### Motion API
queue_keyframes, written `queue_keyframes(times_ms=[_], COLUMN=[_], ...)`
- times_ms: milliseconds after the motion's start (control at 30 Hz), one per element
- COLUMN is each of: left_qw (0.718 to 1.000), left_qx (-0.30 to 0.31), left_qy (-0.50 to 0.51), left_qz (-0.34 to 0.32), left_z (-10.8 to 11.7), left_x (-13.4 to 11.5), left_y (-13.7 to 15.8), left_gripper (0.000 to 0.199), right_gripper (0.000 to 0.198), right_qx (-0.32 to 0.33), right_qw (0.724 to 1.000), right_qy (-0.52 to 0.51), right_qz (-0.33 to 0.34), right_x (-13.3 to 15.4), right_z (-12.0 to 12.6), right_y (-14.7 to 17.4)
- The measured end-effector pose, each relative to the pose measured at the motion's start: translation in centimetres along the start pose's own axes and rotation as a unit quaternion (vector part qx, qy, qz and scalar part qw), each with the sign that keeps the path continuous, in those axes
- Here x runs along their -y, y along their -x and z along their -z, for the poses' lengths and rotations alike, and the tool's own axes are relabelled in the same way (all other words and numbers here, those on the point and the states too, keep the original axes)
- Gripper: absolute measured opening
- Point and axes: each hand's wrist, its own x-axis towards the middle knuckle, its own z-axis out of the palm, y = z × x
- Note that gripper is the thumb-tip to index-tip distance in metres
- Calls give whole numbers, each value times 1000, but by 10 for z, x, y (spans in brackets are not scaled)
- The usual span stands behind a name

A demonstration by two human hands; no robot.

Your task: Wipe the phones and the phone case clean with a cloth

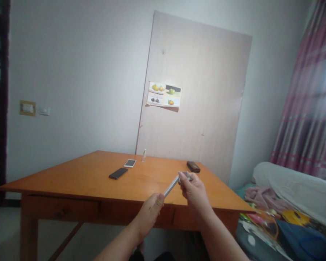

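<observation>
A slim silver-white object [171, 186], straight and seen along its narrow side, slants up to the right between my two hands above the table's front part. Its exact kind I cannot make out. My left hand [150, 212] is closed on the lower end, thumb on top. At the upper end my right hand [192, 186] is closed with thumb and fingers pinched, and a small greyish piece [185, 176] shows at its fingertips. Whether that piece belongs to the slim object is unclear.
On the orange wooden table [78, 174] lie a black phone [118, 173] and a white-framed phone [130, 163]. A small clear bottle [144, 156] stands near the back edge. A dark brown wallet [193, 166] is at the back right. Heaped cloth and bags [290, 221] lie at the right.
</observation>
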Motion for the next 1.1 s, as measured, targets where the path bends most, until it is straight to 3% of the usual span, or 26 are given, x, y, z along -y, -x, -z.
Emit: queue_keyframes(times_ms=[167,367,567,800,967,1100], left_qw=[1000,1000,1000,1000,1000,999], left_qx=[4,-12,-9,-16,3,9], left_qy=[6,-20,7,-16,-7,-32], left_qz=[-21,4,-23,-7,-31,-15], left_z=[-1,3,0,3,2,4], left_x=[1,1,-2,-2,3,4], left_y=[-2,-1,-2,-1,-4,-5], left_gripper=[62,63,62,61,63,59], right_gripper=[41,43,39,44,41,44], right_qx=[71,0,79,7,74,36], right_qw=[997,1000,996,1000,997,999], right_qy=[30,11,27,11,26,33], right_qz=[16,-6,12,-11,12,11], right_x=[-16,0,-15,1,-13,-6], right_z=[-15,-3,-16,-1,-12,-6], right_y=[27,2,24,0,25,15])
